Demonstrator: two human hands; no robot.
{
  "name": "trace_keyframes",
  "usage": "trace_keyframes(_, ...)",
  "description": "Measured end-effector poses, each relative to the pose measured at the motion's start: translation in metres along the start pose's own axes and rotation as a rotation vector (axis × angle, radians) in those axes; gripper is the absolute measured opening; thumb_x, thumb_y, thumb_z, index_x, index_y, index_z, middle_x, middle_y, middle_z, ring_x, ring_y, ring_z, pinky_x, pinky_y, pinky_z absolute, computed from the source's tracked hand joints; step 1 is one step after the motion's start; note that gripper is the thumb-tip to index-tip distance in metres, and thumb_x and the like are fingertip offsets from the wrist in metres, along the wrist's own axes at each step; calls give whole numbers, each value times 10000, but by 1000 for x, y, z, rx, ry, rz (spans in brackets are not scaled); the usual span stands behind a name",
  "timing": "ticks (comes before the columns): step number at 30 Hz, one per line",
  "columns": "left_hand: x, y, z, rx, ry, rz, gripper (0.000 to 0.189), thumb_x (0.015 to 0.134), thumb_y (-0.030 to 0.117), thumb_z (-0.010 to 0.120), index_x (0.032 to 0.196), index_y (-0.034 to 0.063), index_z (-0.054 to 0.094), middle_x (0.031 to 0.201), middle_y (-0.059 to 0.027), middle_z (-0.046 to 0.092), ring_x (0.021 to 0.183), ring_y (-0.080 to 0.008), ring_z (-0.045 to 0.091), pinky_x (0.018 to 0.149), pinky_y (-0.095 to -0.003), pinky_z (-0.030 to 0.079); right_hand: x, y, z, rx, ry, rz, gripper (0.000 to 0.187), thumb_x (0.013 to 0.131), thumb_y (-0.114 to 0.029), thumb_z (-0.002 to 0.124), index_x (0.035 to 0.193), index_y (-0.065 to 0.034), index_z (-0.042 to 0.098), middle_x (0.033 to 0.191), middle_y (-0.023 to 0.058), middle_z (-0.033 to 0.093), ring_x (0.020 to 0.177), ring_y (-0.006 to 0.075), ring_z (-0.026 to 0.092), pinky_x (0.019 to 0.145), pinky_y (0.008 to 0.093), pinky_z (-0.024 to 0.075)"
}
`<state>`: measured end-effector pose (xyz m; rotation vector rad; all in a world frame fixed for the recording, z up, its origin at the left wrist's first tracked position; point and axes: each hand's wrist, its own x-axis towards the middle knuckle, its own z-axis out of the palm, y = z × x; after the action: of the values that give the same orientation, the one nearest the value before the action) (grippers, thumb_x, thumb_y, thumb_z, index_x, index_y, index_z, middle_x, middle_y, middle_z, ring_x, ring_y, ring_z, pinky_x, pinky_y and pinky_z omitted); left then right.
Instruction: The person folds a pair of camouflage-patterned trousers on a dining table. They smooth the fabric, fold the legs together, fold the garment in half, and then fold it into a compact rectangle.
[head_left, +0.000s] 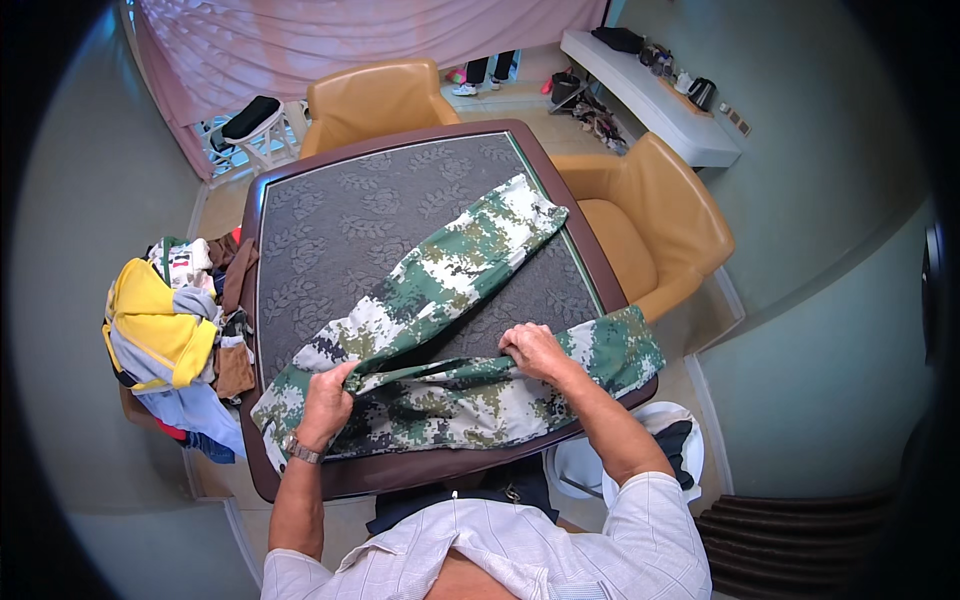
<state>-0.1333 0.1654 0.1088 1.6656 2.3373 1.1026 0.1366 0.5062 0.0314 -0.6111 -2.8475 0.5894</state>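
Observation:
A pair of camouflage trousers (442, 277) in green, white and black lies on a dark floral-patterned table (360, 202), its two legs spread apart towards the right. My left hand (328, 401), with a metal watch on the wrist, grips the cloth near the crotch, where it is bunched. Further right, my right hand (532, 349) pinches the upper edge of the nearer leg. The end of that leg reaches the table's right edge, and the farther leg ends near the far right corner.
A heap of clothes (161, 322) stands against the table's left side. Tan armchairs (375, 97) are at the far and right sides. A white stool (667, 442) holding dark cloth is at the near right. Behind, a person's legs (477, 71) show below a pink curtain (360, 34).

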Motion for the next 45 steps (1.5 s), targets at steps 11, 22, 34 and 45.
trace_keyframes(11, 5, 1, 0, 7, -14, -20, 401, 876, -76, 621, 1221, 52, 779, 1084, -261, 777, 1028, -440, 769, 895, -481, 623, -4, 18, -26, -11, -273, 117, 268, 922, -292, 762, 1141, -149, 820, 1100, 135, 822, 1137, 376, 736, 992, 537, 502)
trace_keyframes(22, 4, 2, -1, -28, -1, -36, 432, 869, -84, 595, 1247, 23, 776, 1060, -259, 795, 1011, -390, 808, 897, -418, 622, 23, 27, -17, 82, 206, 66, 149, 1034, -203, 682, 1082, -74, 741, 1000, 191, 788, 977, 440, 748, 857, 561, 563)
trace_keyframes(34, 9, 7, -2, 17, -31, -18, 497, 830, -123, 566, 1266, 35, 745, 1090, -263, 783, 1003, -455, 770, 874, -477, 617, 110, 60, -11, 1147, 405, 658, 619, 1101, -288, 659, 1643, -106, 419, 1091, 123, 764, 765, 166, 750, 601, 304, 617)
trace_keyframes(45, 13, 24, -10, 3, -79, -60, 427, 900, -89, 608, 1278, 44, 753, 1095, -250, 790, 992, -431, 786, 863, -450, 624, 200, 124, -31, 622, 787, 952, 789, 922, -336, 796, 1589, -73, 467, 1390, 275, 703, 1222, 428, 731, 1009, 502, 615)
